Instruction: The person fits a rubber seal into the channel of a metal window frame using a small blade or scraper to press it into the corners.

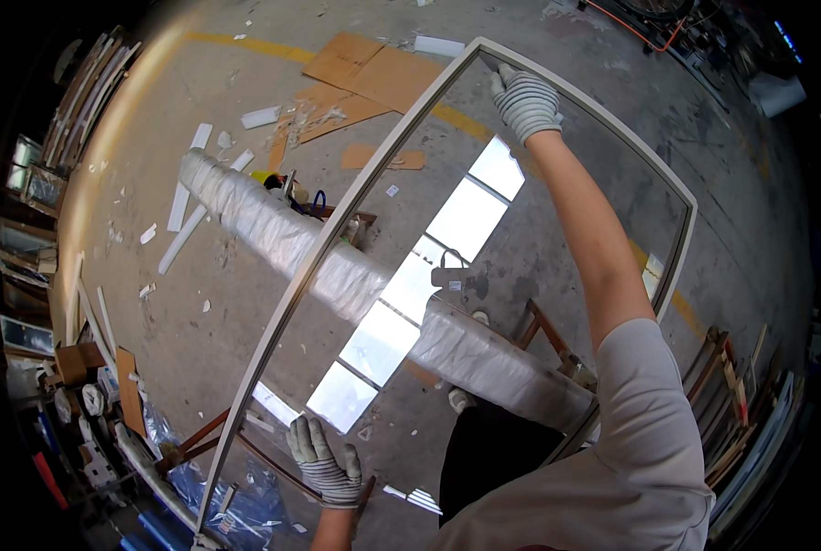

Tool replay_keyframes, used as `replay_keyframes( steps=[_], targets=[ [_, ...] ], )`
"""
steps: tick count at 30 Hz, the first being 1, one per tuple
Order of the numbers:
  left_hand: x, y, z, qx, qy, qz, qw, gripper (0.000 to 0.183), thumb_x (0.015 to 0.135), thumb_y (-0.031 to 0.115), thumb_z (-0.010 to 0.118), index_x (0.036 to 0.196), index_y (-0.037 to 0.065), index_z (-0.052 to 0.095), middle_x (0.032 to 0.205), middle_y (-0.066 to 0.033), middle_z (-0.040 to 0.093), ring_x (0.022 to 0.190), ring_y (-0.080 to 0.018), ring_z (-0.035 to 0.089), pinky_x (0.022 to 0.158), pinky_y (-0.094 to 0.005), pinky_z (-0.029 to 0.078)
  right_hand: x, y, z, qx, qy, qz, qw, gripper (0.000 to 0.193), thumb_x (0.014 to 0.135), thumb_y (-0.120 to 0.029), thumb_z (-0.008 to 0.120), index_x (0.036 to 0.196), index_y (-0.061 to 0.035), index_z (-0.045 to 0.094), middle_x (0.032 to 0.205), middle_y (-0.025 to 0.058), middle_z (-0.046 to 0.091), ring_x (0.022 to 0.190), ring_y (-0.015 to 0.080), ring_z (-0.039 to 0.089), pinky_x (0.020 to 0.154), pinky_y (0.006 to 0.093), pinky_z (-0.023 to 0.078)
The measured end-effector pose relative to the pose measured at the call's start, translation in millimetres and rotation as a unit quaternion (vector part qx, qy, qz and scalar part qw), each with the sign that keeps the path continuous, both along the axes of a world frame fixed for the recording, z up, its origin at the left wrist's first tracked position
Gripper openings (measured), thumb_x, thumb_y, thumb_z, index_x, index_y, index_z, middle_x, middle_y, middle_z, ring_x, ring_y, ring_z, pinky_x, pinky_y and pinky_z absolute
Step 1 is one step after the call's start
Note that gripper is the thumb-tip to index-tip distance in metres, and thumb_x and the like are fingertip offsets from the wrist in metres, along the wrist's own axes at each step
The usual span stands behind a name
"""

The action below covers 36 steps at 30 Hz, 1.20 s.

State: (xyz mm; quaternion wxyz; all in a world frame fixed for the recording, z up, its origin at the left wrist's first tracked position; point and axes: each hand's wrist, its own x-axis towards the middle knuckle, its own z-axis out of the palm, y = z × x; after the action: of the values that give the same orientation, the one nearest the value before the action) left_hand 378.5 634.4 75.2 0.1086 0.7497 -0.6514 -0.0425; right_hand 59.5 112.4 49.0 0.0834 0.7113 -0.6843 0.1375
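A large glazed window frame (296, 296) with pale grey edges and a rounded corner lies tilted before me. Bright sky-like reflections cross its glass pane (374, 344). My left hand (326, 466), in a striped grey work glove, is open near the lower left of the pane, fingers stretched out; whether it touches the glass I cannot tell. My right hand (528, 106), gloved alike, reaches over the pane into the far corner. Its fingers are bent together against the inner edge of the frame, and what they hold, if anything, is hidden.
Beneath the frame runs a support beam wrapped in clear plastic (263, 225). Cardboard sheets (387, 73) and white foam strips (190, 174) litter the concrete floor. Crumpled blue plastic film (236, 500) lies at the lower left. Wooden pieces (84, 92) and long strips (750, 450) are stacked along both sides.
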Motion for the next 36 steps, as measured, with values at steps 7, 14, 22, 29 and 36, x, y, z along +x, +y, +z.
replay_keyframes(
  steps=[7, 14, 22, 29, 36],
  targets=[
    [1, 0, -2, -0.011, -0.001, -0.012, 1.000, 0.063, 0.087, 0.029, 0.051, 0.140, -0.002, 0.037, 0.141, -0.0253, 0.037, 0.132, -0.0442, 0.034, 0.109, -0.0575, 0.024, -3, -6, -1, -0.002, 0.004, -0.009, 1.000, 0.037, 0.090, -0.037, 0.044, 0.105, -0.0097, 0.064, 0.094, 0.0153, 0.069, 0.087, 0.0340, 0.067, 0.075, 0.0492, 0.052],
    [3, 2, -5, -0.010, -0.009, -0.013, 1.000, 0.061, 0.088, 0.030, 0.050, 0.139, -0.003, 0.038, 0.142, -0.0240, 0.037, 0.133, -0.0417, 0.034, 0.109, -0.0577, 0.025, -2, -6, -2, -0.005, 0.004, 0.000, 1.000, 0.035, 0.092, -0.036, 0.046, 0.109, -0.0119, 0.065, 0.086, 0.0145, 0.068, 0.082, 0.0334, 0.065, 0.074, 0.0459, 0.051],
    [2, 0, -4, -0.019, -0.006, -0.014, 1.000, 0.061, 0.092, 0.035, 0.047, 0.141, -0.001, 0.037, 0.142, -0.0237, 0.039, 0.133, -0.0420, 0.035, 0.109, -0.0556, 0.024, -4, -9, -2, 0.005, -0.001, 0.006, 1.000, 0.033, 0.092, -0.035, 0.046, 0.109, -0.0117, 0.063, 0.092, 0.0144, 0.067, 0.086, 0.0338, 0.065, 0.075, 0.0476, 0.051],
    [2, -1, -3, -0.020, -0.005, -0.013, 1.000, 0.061, 0.092, 0.035, 0.048, 0.141, -0.001, 0.037, 0.142, -0.0237, 0.038, 0.133, -0.0426, 0.034, 0.109, -0.0556, 0.024, -6, -8, -5, 0.002, -0.010, -0.001, 1.000, 0.035, 0.093, -0.036, 0.043, 0.109, -0.0120, 0.062, 0.100, 0.0151, 0.066, 0.090, 0.0345, 0.065, 0.077, 0.0485, 0.052],
    [2, 1, -5, -0.017, -0.003, -0.009, 1.000, 0.060, 0.093, 0.035, 0.047, 0.139, -0.002, 0.038, 0.142, -0.0238, 0.038, 0.132, -0.0427, 0.034, 0.109, -0.0555, 0.025, -8, -10, -11, -0.029, -0.010, -0.014, 0.999, 0.036, 0.093, -0.036, 0.042, 0.109, -0.0117, 0.063, 0.099, 0.0165, 0.067, 0.090, 0.0347, 0.065, 0.077, 0.0487, 0.051]
  ],
)
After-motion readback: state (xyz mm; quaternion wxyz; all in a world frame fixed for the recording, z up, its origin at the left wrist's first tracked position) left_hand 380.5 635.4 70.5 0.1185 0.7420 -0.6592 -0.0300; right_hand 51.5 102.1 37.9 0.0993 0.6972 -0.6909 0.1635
